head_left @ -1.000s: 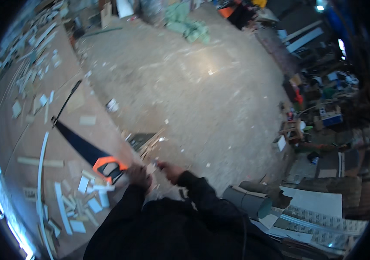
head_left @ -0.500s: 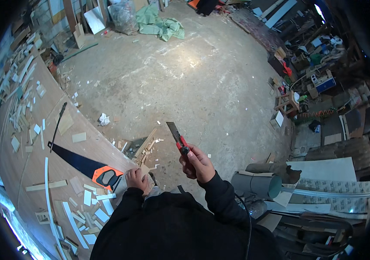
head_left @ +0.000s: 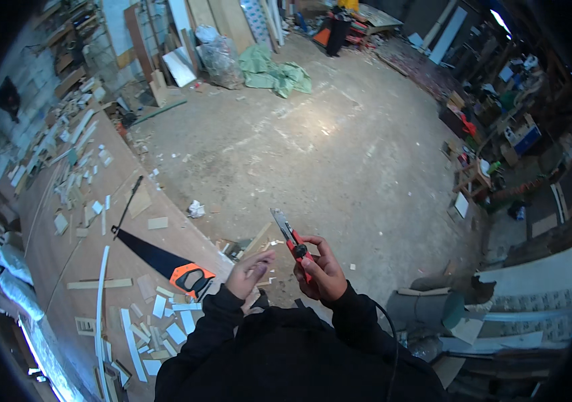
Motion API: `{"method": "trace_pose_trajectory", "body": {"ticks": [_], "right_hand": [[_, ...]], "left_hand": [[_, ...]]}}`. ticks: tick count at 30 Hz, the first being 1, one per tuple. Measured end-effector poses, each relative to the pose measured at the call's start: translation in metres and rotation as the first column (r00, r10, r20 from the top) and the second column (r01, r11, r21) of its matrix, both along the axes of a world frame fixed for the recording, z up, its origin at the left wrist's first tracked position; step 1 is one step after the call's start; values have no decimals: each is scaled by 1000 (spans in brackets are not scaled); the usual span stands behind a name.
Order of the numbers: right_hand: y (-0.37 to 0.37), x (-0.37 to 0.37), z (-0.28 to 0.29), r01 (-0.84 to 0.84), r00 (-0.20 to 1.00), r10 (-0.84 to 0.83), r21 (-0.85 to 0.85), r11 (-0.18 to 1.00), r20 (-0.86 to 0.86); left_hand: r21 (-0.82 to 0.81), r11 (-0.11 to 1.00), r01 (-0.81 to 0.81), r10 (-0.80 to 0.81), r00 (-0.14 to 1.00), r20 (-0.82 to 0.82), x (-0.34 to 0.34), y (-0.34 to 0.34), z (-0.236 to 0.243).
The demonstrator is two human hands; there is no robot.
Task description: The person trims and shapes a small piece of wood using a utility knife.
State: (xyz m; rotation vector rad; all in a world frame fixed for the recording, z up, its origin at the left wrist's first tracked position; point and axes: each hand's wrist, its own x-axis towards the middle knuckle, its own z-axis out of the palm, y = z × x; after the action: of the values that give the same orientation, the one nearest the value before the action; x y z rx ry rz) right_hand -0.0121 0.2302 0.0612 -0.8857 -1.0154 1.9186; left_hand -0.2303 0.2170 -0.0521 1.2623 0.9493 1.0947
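Note:
A red utility knife [head_left: 297, 244] with a black knob is gripped in my right hand [head_left: 326, 273]. Its long blade stands extended, pointing up and to the left. My left hand [head_left: 247, 275] is lifted near the edge of the wooden worktop [head_left: 51, 258], its fingers stretched toward the knife without touching it. Nothing shows in that hand. On the worktop left of it lies a handsaw [head_left: 158, 260] with a black blade and an orange handle. A thin dark rod-like tool [head_left: 130, 202] touches the saw's tip.
Wood offcuts [head_left: 145, 335] and white strips lie scattered over the worktop. Past its edge spreads the concrete floor [head_left: 299, 154], with a green cloth [head_left: 276, 72] and a clear plastic bag [head_left: 221, 63] at the back. A grey cylinder [head_left: 427, 308] lies at the right.
My left hand has risen from the worktop's edge and moved right, toward the knife. My right hand still holds the knife, now slightly lower in view. The whole view has shifted.

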Motion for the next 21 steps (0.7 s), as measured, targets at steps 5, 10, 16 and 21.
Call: {"method": "trace_pose_trajectory", "body": {"ticks": [5,10,16,21], "right_hand": [[-15,5,17,-173,985,173,82,982,5],[-36,26,38,-239,971,238,85,967,18],[-45,60,54,-130,886,-358,899,417,294],[-59,93,49,-243,914,-152,807,538,376]], "left_hand": [[105,994,12,-30,984,176,29,-23,85],[128,991,-43,-9,924,382,57,-48,91],[63,949,-310,278,912,303,99,-87,112],[8,928,-371,370,926,82,124,-117,117]]}}
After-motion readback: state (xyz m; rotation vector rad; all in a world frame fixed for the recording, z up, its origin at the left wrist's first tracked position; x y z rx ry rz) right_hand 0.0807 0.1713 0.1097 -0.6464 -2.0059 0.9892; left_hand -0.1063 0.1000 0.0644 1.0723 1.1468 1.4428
